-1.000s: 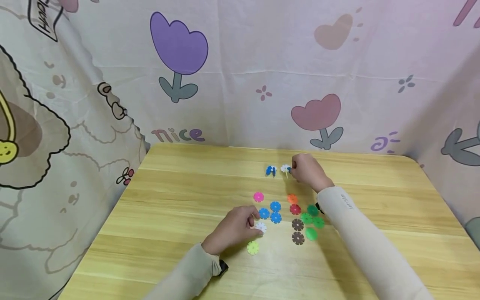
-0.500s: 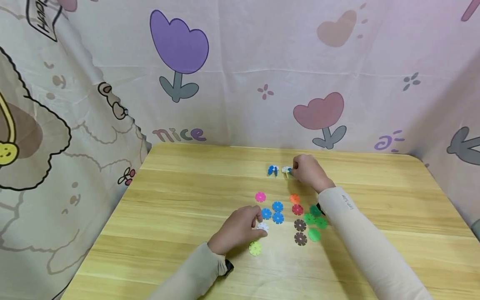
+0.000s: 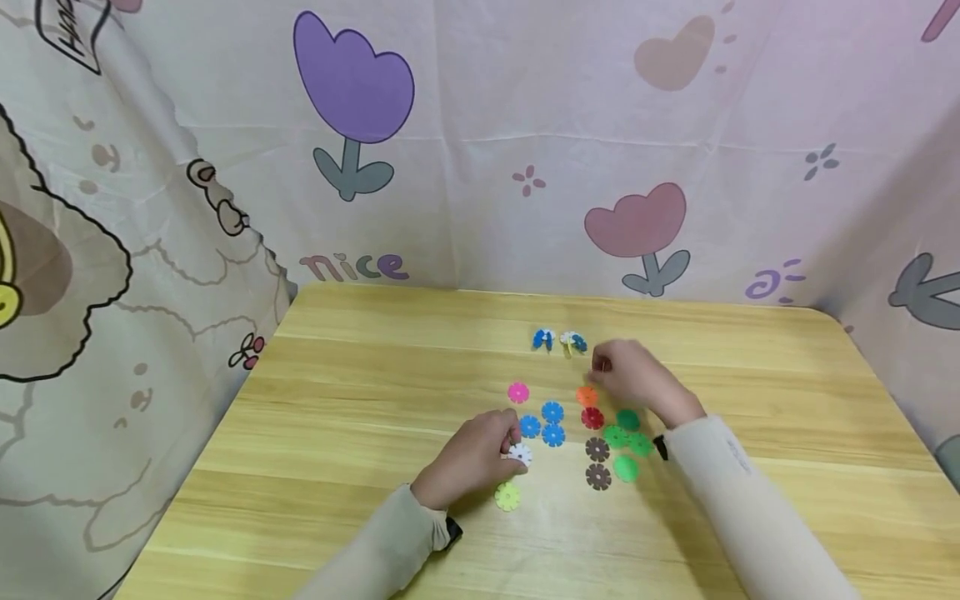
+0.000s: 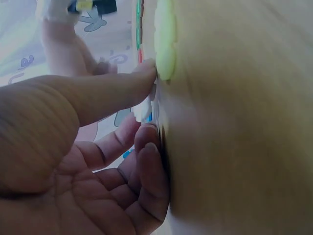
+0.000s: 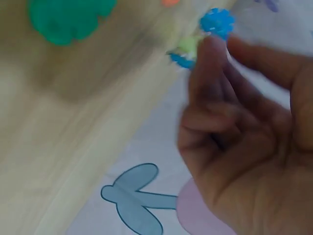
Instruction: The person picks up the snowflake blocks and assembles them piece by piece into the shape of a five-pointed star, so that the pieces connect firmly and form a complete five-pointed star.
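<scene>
My left hand point(image 3: 468, 458) is low over the table, its thumb and fingers at opposite edges of a white flower-shaped disc point(image 3: 521, 455). In the left wrist view the white disc point(image 4: 142, 110) shows between the thumb and index tips. A yellow disc point(image 3: 507, 497) lies just below that hand. Near the back edge stand two small joined pieces: one blue and white point(image 3: 543, 339), the other white, blue and yellow point(image 3: 573, 342). My right hand point(image 3: 637, 379) is beside the second piece, apart from it, fingers loosely curled around nothing. In the right wrist view its thumb and index tips are separated.
Between the hands lie pink point(image 3: 518, 392), blue point(image 3: 553, 434), orange point(image 3: 587, 396), red point(image 3: 592, 418), brown point(image 3: 597, 477) and several green discs point(image 3: 626, 468). The wooden table point(image 3: 360, 358) ends at a patterned cloth point(image 3: 480, 167) hung behind it.
My right hand has let go of the white, blue and yellow piece and moved right and toward me. The left hand stays at the white disc.
</scene>
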